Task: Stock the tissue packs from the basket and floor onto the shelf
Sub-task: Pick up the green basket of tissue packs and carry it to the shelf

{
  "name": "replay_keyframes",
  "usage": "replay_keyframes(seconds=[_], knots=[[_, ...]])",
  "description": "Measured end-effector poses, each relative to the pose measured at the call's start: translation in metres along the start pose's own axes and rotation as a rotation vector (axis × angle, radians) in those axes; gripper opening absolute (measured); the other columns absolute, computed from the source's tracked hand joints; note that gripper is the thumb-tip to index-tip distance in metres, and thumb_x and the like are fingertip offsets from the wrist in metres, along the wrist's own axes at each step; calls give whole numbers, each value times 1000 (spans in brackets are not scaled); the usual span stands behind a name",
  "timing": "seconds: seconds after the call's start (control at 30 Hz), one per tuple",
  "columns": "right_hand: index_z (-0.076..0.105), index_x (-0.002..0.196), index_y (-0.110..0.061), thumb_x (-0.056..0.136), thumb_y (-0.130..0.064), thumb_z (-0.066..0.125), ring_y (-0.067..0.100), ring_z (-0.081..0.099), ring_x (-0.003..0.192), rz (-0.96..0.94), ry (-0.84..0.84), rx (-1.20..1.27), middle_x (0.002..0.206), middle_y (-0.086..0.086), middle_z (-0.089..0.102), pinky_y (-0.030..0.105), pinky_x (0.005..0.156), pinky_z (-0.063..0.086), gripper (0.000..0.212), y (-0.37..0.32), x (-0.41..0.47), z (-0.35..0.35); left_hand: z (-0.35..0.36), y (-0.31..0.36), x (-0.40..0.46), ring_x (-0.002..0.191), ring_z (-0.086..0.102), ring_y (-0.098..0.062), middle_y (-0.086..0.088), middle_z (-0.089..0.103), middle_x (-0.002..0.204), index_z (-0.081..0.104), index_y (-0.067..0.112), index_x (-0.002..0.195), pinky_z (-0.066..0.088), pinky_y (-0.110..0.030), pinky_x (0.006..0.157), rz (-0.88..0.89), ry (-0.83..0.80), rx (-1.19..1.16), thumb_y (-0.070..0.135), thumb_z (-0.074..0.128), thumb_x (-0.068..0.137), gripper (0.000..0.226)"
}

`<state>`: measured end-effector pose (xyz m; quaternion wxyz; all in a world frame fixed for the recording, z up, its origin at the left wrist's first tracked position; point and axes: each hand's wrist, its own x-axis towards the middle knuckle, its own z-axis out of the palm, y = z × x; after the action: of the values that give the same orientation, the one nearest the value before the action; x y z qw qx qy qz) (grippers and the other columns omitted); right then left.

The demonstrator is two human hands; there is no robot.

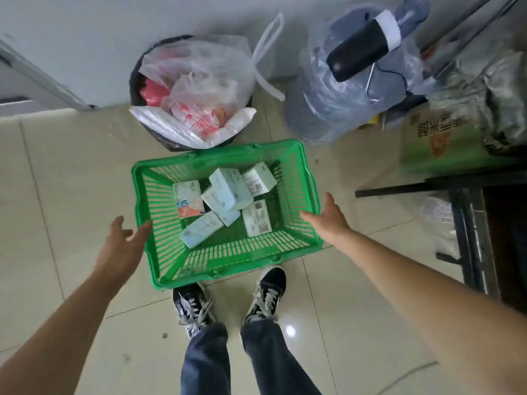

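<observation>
The left hand [121, 242] is held open with fingers spread, just outside the left wall of a green plastic basket [159, 269], its fingertips reaching the rim; nothing is gripped. The right hand [328, 218] is likewise open and empty, palm turned inward, just beside the basket's right rim. Whether either hand actually touches the plastic cannot be told.

The basket is set on a pale tiled floor [57, 172], directly in front of a pair of black lace-up sneakers [194, 303]. Inside it, six tissue packs [231, 188] are lying loosely, some overlapping: most are pale blue-green and white blocks with printed labels, and one flatter white pack with orange and blue print [187, 199] is lying toward the left.

Just behind the basket, a black trash bin [134, 89] lined with clear plastic bags and filled with wrappers is standing close against the far rim. To its right, a large blue water jug [328, 104] wrapped in clear plastic and topped with a black pump is seen. Farther right, a green printed carton [436, 143] is sitting, and a dark metal shelf frame [464, 229] is standing at the right edge, well apart from the basket.
</observation>
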<state>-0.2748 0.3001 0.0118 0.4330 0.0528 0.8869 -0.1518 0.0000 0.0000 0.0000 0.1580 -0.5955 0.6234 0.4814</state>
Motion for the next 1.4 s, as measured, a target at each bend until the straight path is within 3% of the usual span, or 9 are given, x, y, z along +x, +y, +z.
replay_keyframes(seconds=[0.13,0.27,0.37,0.53,0.63,0.8,0.9,1.2,1.4], knots=[[14,164,-15,91,-40,74,34,43,146,68,27,158,165,13,35,41,116,38,98,-5,60,21,21,-17,47,128,57,-42,-20,53,150,26,10,158,42,-55,111,1,-8,5,51,58,99,79],[46,142,-13,87,-32,80,30,63,114,84,63,254,138,12,62,33,94,49,67,4,89,37,37,-25,67,112,64,-41,-20,66,126,54,8,133,50,-58,102,-15,3,-47,42,65,98,51],[53,131,-14,85,-33,82,27,64,101,68,70,242,122,7,67,32,86,49,58,13,94,34,39,-27,71,98,64,-40,-21,67,106,61,9,111,54,-56,93,-45,27,-24,42,68,95,37],[55,123,-11,87,-25,80,27,62,93,57,48,157,109,5,64,28,70,45,46,28,63,27,30,-31,52,77,61,-37,-18,64,80,63,0,102,47,-40,67,-50,102,117,43,75,89,47],[62,111,-9,81,-13,81,28,65,85,59,149,98,99,9,69,24,56,41,36,35,39,24,21,-31,32,75,66,-40,-20,67,77,61,4,96,53,-45,64,-46,184,183,48,76,86,48],[66,92,-13,74,-10,76,17,63,65,51,214,113,78,3,69,25,53,47,21,36,-1,2,2,-22,-23,63,63,-38,-20,63,66,56,6,79,50,-42,54,-25,322,186,41,82,84,44],[67,88,-14,72,-16,82,24,70,76,14,176,128,81,5,73,32,63,54,21,32,-29,-23,-16,-9,-63,59,58,-34,-21,60,63,56,2,76,42,-35,49,20,325,171,34,80,87,41],[77,90,-20,70,-31,89,20,70,85,-41,162,226,89,0,77,31,73,56,25,1,-148,-148,-96,99,-181,55,55,-29,-13,60,59,56,11,72,39,-29,47,187,394,243,44,73,90,41],[78,91,-18,77,-18,84,23,72,91,-77,181,360,89,0,77,30,72,53,16,-18,-253,-249,-157,193,-268,61,59,-33,-9,61,62,54,16,72,45,-34,52,305,415,210,50,74,87,42]])
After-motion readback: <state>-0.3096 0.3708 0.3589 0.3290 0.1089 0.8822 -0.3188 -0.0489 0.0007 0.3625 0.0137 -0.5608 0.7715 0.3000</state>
